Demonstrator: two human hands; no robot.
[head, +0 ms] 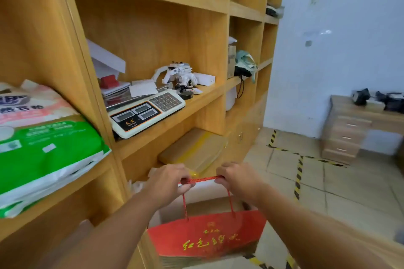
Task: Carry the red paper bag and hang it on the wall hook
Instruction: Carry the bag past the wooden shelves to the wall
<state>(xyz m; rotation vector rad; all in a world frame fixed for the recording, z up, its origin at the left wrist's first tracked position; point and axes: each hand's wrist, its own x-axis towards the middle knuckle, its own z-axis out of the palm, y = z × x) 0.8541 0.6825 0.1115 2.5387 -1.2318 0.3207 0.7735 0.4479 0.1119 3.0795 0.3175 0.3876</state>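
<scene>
Below both fists, red paper bag (206,233)

Both hands (203,181) hold the red paper bag (206,236) beside wooden shelves (166,124).

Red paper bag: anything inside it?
The red paper bag hangs open from its cord handle, gripped by the left hand and right hand. Only a plain brown inner wall shows; the front panel hides the bottom, so contents are unknown.

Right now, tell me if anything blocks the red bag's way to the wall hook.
No hook shows in this view, so the path cannot be judged. Both hands, left and right, grip the rope handle of the red paper bag, which hangs beside the wooden shelf.
</scene>
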